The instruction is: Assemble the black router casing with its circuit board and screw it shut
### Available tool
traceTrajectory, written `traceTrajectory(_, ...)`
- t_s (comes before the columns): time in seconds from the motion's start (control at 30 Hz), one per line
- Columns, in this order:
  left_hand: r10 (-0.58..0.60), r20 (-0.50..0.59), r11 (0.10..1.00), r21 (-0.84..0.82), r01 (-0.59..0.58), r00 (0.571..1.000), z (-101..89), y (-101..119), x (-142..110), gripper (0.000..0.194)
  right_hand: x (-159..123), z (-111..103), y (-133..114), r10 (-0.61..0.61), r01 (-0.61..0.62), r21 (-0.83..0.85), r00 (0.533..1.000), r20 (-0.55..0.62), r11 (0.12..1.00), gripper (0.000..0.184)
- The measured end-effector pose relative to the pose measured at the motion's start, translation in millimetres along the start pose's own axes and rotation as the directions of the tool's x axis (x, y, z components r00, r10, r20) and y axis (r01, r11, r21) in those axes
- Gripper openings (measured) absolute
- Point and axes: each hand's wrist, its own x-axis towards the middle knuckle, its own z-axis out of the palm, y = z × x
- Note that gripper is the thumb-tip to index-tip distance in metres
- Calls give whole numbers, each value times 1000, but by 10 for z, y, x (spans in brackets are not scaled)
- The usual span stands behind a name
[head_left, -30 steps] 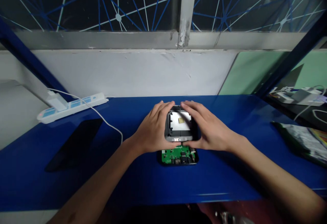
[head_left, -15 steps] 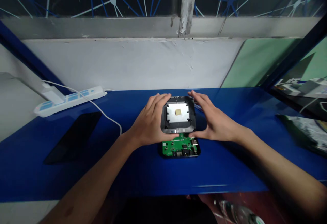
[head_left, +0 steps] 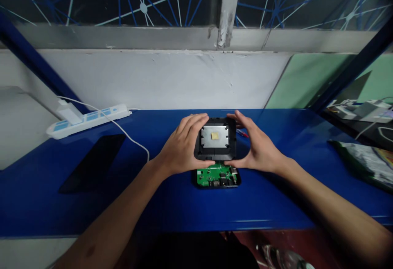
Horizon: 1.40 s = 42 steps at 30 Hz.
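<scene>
Over a blue table (head_left: 172,209) by a white wall (head_left: 168,82), left hand (head_left: 182,148) and right hand (head_left: 262,148) grasp a black cover (head_left: 215,143), tilted above a green circuit board (head_left: 215,173), a holding step whose next move likely calls for steadiness

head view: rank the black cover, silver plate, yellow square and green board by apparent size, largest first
1. Black cover
2. Silver plate
3. Yellow square
Green board: partly hidden, so left unranked, though clearly bigger than the yellow square.
</scene>
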Motion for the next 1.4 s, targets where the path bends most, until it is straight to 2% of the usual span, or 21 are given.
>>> traceTrajectory(0.3, 22, 16, 996, 91, -23, 1000, 9, 34, -4, 115, 7, 37, -40, -54, 54, -27, 998, -28, 998, 122)
traceTrajectory(0.57, 126, -21, 987, 106, -123, 992, 33, 161, -5, 105, 32, 80, -116, -243, 235, -102, 967, -71, 967, 116)
traceTrajectory(0.63, 138, -17, 985, 109, -135, 990, 43, 183, 2, 104, 25, 89, -117, -258, 249, -120, 964, -65, 961, 115)
traceTrajectory(0.8, 132, -30, 987, 93, -129, 991, 59, 189, 22, 101, 16, 75, -144, -237, 233, -116, 971, -26, 966, 118)
traceTrajectory(1.0, 150, -73, 988, -28, -152, 986, 46, 160, 47, 100, 36, 49, -195, -167, 167, 6, 986, 12, 986, 132)
traceTrajectory(1.17, 101, -119, 983, -139, -118, 988, 24, 173, 38, 102, 20, 72, -194, -128, 126, 84, 991, 24, 989, 140)
traceTrajectory(1.4, 124, -269, 944, -266, -197, 955, -3, 173, 85, 112, 10, 101, -222, -111, 100, 165, 992, 61, 981, 139)
